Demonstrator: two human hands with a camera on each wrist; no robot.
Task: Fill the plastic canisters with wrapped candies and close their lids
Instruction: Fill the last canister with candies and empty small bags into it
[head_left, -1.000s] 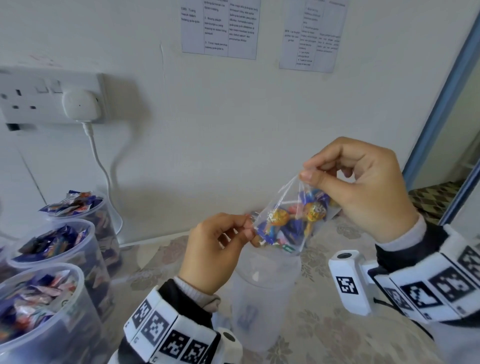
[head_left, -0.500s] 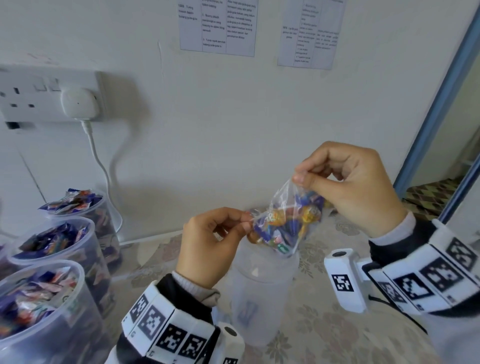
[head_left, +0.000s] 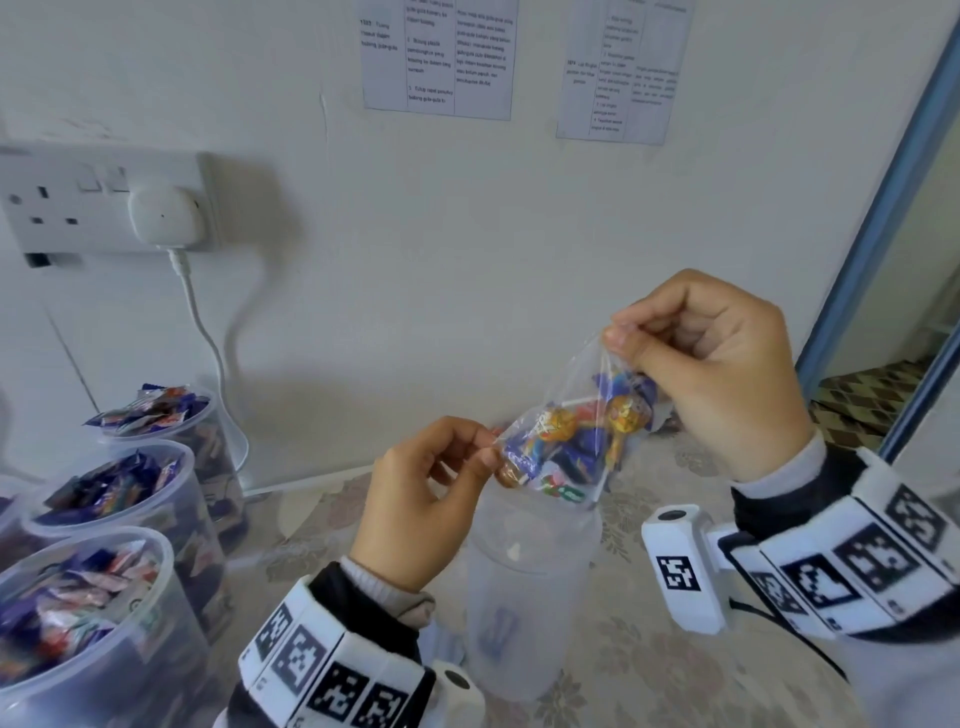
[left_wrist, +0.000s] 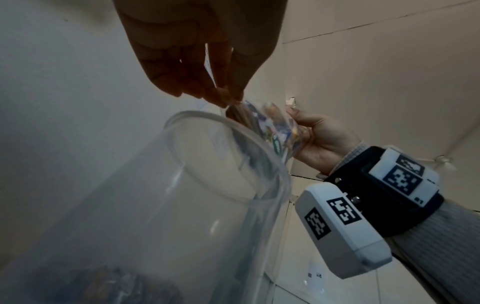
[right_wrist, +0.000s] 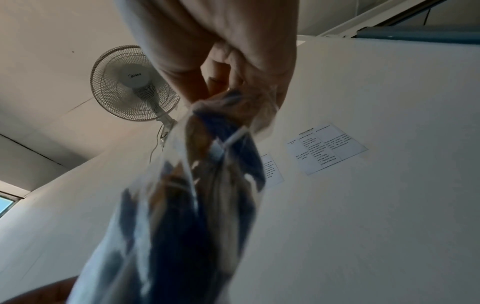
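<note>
I'm seeing the frosted cylindrical canister (head_left: 530, 592) standing open on the floral tablecloth (head_left: 649, 670). Above its mouth, my right hand (head_left: 722, 374) and left hand (head_left: 431, 493) are pinching the crinkly clear candy bag (head_left: 571, 441), now tipped steeper than a second ago.

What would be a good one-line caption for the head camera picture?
Both hands, left hand and right hand, pinch a clear candy bag over an open canister.
</note>
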